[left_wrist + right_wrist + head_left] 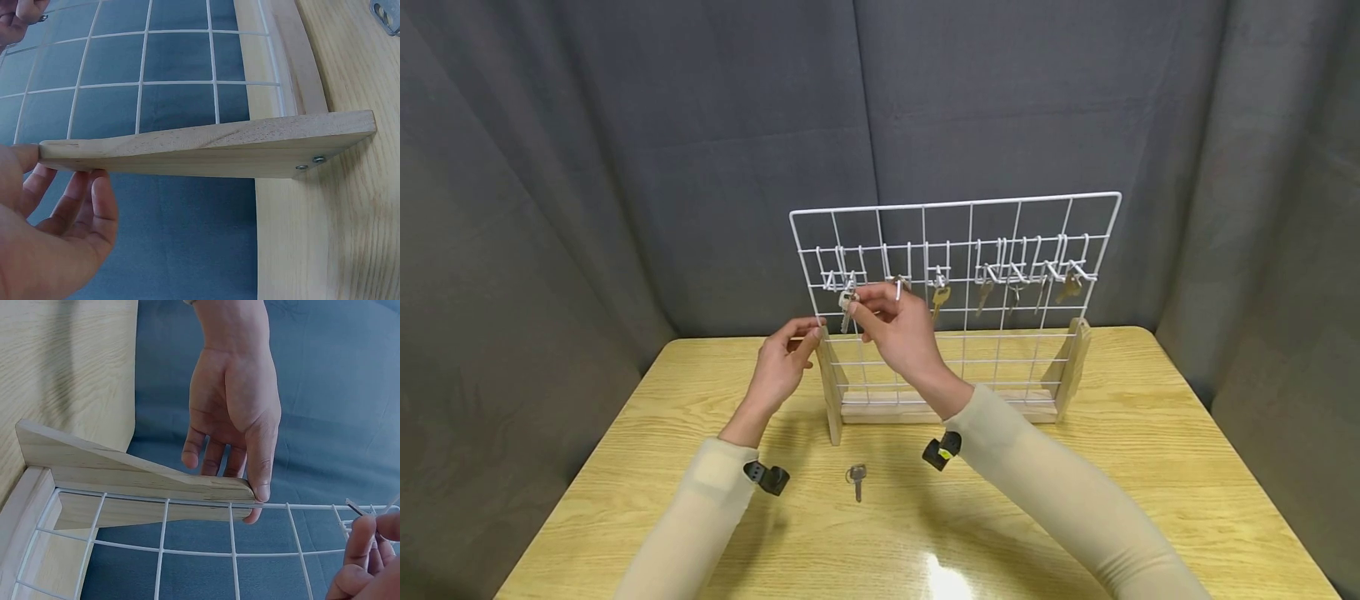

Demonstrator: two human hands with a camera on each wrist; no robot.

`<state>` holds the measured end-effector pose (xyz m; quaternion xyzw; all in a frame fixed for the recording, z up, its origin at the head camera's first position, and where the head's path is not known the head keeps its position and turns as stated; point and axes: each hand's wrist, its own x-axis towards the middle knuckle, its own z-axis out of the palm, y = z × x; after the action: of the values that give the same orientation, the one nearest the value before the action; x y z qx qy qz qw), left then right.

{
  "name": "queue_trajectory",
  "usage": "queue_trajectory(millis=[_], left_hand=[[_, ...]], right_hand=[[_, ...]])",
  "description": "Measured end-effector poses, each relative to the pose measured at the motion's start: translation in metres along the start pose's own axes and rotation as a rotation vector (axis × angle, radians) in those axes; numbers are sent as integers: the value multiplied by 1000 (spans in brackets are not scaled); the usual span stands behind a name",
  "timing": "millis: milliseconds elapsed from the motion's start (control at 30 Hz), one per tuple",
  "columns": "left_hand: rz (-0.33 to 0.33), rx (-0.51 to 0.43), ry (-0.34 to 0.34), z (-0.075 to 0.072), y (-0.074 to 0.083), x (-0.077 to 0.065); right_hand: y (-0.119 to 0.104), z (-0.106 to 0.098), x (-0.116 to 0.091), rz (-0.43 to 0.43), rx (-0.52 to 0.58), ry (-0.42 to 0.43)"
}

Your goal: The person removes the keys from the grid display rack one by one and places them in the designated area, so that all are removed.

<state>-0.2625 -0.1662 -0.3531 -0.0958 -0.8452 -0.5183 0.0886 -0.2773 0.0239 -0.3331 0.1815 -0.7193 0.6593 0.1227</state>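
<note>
My left hand (777,367) holds the top of the left wooden support (830,385) of a white wire grid rack (955,202), thumb on one side and fingers on the other. In the left wrist view, the same support (212,144) lies between thumb and fingers. My right hand (906,333) pinches a silver key (847,308) just below the leftmost hooks (841,279); whether the key touches a hook I cannot tell. Fingertips hide part of it. Another silver key with a ring (858,481) lies on the table before the rack.
Several keys hang on hooks further right, among them a brass key (941,302) and a darker brass-coloured key (1070,287). The rack stands on a wooden table (647,467). A grey curtain (715,150) surrounds the back and sides.
</note>
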Motion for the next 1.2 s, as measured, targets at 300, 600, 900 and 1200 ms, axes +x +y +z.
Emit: queue_trajectory(millis=[300,600,900,1200], left_hand=[[15,-4,3,0,0,0],[10,-6,1,-1,0,0],[-4,5,4,0,1,0],[-7,5,14,4,-31,15]], right_hand=[[-3,-3,-9,9,-7,-10],[-8,-4,-15,13,10,-16],[-14,-5,-21,13,31,-32],[-18,-3,-27,-5,44,-65]])
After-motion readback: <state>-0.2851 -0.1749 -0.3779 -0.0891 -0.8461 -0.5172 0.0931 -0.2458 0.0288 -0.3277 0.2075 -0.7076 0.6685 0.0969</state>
